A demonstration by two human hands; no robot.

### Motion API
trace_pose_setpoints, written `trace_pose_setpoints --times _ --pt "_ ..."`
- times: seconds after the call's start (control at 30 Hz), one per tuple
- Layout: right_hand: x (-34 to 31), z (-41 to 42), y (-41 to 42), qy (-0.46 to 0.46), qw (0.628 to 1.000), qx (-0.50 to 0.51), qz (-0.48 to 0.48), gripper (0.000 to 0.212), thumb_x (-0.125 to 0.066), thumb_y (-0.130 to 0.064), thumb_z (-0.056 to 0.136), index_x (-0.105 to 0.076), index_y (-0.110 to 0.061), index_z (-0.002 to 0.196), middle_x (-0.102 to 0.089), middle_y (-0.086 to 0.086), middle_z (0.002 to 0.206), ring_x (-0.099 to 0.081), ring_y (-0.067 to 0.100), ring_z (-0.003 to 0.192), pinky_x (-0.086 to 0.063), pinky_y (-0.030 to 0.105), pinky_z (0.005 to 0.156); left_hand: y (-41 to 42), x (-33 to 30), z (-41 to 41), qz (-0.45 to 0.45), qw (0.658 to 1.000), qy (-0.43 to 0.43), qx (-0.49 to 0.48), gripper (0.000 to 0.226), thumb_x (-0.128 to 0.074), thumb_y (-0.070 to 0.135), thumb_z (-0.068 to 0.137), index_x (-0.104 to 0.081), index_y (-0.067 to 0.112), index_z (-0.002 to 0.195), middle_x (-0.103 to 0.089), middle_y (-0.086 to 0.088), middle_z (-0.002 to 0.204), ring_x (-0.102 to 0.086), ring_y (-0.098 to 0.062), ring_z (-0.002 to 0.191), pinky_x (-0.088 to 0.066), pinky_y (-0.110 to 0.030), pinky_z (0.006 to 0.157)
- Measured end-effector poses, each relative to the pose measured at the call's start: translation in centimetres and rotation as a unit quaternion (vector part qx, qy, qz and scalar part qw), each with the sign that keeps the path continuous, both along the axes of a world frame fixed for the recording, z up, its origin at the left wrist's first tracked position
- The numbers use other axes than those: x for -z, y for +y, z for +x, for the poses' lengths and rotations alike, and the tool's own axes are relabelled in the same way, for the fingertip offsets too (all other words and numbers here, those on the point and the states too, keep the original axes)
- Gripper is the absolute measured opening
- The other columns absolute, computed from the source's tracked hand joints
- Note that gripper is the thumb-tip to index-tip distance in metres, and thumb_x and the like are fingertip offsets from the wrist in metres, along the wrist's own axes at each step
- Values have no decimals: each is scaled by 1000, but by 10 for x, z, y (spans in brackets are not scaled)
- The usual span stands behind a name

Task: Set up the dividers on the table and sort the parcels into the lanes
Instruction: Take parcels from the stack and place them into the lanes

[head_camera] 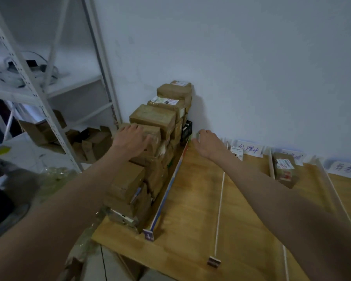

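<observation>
1. left hand (133, 139) lies flat, fingers spread, on top of a brown parcel (150, 136) in the big parcel stack (156, 151) along the table's left edge, around 10 o'clock from the table's middle.
2. right hand (206, 145) sits at 3 o'clock of that parcel, fingers curled and pinching the far top end of the tall divider (168, 185) (the coloured board fencing the stack in).
3. thin white divider (220, 201) runs at the right hand's 5 o'clock, another divider (271, 165) further right.
4. a lone parcel (285, 169) lies at 3 o'clock near the wall, beside paper lane labels (249, 150).
5. wooden table (193, 220); metal shelving (49, 98) off at 9 o'clock.
</observation>
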State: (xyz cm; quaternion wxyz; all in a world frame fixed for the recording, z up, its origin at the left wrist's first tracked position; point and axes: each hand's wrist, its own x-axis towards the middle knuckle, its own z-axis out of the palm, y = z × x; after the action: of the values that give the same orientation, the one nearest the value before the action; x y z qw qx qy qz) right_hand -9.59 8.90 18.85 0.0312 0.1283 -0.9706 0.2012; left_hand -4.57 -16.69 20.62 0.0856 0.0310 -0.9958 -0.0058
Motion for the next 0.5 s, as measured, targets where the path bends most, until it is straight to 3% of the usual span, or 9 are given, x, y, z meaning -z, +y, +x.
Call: trace_pose_setpoints --times 0.17,0.27,0.33,0.37,0.43,0.5 --pt "3 -20 -64 -77 996 28 -29 57 -36 -51 102 -55 0 121 -59 18 119 -56 35 113 -48 43 92 -63 0 -35 16 1000 -3 -13 53 -30 44 104 -47 5 136 -49 -16 137 -46 -34 128 -38 -47 105" --pt "2 -27 -104 -131 987 47 -82 59 -33 -54 103 -56 -7 75 -58 7 76 -60 25 76 -43 33 71 -100 5 -59 58 998 -21 -29 64 -28 54 102 -43 4 139 -47 -18 140 -46 -36 128 -41 -48 102" --pt "-1 -27 -129 -163 977 64 -122 61 -31 -56 103 -47 -12 62 -52 4 64 -57 22 66 -44 33 71 -118 13 -72 103 993 -49 -38 74 -26 60 100 -39 2 143 -43 -21 145 -46 -38 129 -42 -48 101" --pt "0 -27 -140 -181 972 69 -136 62 -29 -57 102 -52 -11 67 -55 5 68 -59 23 70 -49 34 77 -126 18 -77 130 989 -60 -42 75 -26 61 100 -37 1 145 -41 -22 147 -45 -39 130 -42 -47 101" --pt "3 -25 -156 -200 964 78 -153 67 -27 -59 102 -63 -2 101 -63 12 86 -64 25 76 -53 38 90 -134 27 -85 184 978 -82 -49 75 -26 62 100 -39 3 144 -44 -21 146 -47 -38 128 -42 -45 99" --pt "7 -23 -169 -214 957 98 -169 70 -25 -58 103 -54 -1 131 -67 17 109 -67 21 72 -55 35 87 -138 36 -90 221 970 -94 -37 74 -26 63 99 -45 4 140 -52 -20 137 -54 -36 118 -46 -43 94"
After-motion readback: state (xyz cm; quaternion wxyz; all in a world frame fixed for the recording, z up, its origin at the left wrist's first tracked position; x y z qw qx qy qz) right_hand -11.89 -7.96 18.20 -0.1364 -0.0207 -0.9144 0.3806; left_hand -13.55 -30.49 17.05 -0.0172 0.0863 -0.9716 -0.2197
